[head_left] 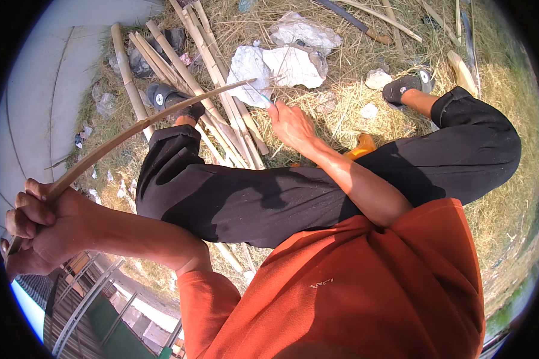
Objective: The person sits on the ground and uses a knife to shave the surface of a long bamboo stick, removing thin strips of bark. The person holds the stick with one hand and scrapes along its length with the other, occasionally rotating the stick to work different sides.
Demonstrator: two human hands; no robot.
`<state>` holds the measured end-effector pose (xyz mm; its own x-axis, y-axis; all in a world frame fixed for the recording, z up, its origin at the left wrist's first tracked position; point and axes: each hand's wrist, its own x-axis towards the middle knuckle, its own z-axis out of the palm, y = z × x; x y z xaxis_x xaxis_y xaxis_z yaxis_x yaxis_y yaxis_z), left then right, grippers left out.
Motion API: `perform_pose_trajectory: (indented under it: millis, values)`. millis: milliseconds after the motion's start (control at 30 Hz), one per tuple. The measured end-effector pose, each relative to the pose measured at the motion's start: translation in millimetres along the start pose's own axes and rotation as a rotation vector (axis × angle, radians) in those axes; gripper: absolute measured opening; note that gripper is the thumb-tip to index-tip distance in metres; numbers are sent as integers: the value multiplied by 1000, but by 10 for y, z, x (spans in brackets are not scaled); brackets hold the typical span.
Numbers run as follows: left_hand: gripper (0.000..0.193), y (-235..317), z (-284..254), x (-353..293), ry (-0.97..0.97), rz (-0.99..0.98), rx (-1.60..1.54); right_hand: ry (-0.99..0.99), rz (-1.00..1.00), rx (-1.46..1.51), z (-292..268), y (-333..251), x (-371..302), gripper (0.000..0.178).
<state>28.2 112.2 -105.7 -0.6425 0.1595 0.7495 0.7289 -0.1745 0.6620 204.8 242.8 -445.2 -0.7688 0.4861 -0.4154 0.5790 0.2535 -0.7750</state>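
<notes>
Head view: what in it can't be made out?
All in the head view:
Small tool: grip hidden by the right hand; too small to name.
Strip: part covered by the left hand.
Yellow thing: lower part hidden by the trousers.
Dark tool: cut off by the top edge.

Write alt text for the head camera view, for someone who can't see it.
A left hand grips a long wooden strip while the right hand holds a slim tool, possibly a knife, near the strip's far end. Wooden poles and pale rocks lie around the person's sandalled feet on straw-strewn ground.
</notes>
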Motion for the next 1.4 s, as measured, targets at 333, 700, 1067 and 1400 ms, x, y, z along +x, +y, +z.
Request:
perform_pose_trajectory:
  millis: [333,700,1067,1400]
  values:
    - [59,-44,-223,101,-75,-63,-227,-15,-293,185,-137,-746,-170,35]
    - [42,4,-240,126,-76,-40,-277,-33,-84,-90,181,223,50,38]
    - [34,-94,-521,294,-14,-88,-299,7,-30,35,306,-46,329,34]
    - [38,14,-252,92,61,-103,-170,17,-166,99,574,149,570,38]
